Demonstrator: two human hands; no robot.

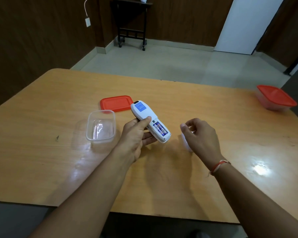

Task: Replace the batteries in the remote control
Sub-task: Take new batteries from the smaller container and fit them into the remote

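The wooden worktop is carrying an empty clear container at the left, its red lid lying just beyond. The left hand is gripping the white remote control face down above the middle, cover off and two batteries sitting in the open bay. The right hand, fingers curled, is holding something white, probably the cover; whether these cells are old or new I cannot tell, so swapping or closing is remaining.

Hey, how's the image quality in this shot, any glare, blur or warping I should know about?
Head view: bright glare patches on the glossy table, strongest near the right forearm. Head view: the right hand is motion-blurred, and the white thing beneath it is smeared beyond telling. Head view: the remote in the left hand stays fairly sharp. Head view: wide-angle bending curves the table's edges.
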